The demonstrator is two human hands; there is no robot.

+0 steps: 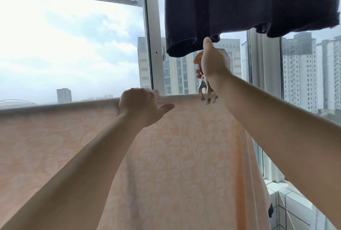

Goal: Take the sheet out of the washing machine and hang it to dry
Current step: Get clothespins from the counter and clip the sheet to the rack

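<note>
Against the window (151, 45), left hand (140, 104) gripping the draped sheet (184, 146), right hand (212, 63) squeezing a metal clip (205, 93) just above it.

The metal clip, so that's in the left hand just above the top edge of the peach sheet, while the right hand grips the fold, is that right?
Not quite: the hands are swapped. The head view shows the right hand holding the metal clip just above the top edge of the peach sheet, while the left hand grips the fold.
</note>
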